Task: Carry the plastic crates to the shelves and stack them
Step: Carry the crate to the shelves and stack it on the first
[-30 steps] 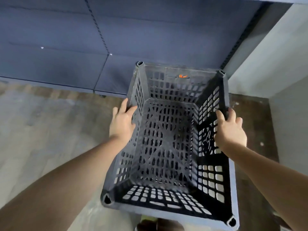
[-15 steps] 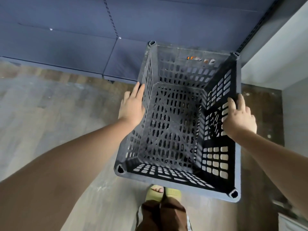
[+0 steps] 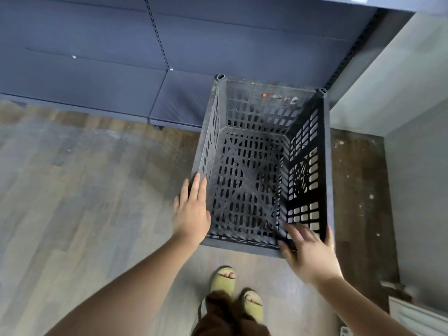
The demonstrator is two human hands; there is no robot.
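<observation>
Hands first: left hand [image 3: 191,212] lies flat, fingers straight, against the crate [image 3: 263,163] at nine o'clock; right hand [image 3: 309,253] spreads loose at its five o'clock corner, gripping nothing. Crate sits low by the shelf [image 3: 121,88]; unheld, it might tip.

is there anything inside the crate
No, the crate is empty: its slotted floor shows bare from wall to wall, with only small orange and white label scraps stuck on the far wall.

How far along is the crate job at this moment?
Done: one black crate sits by the blue shelves, its far end over the bottom shelf. In hand: the left hand and right hand are open at its near end. Left: stacking; no other crate shows.
</observation>
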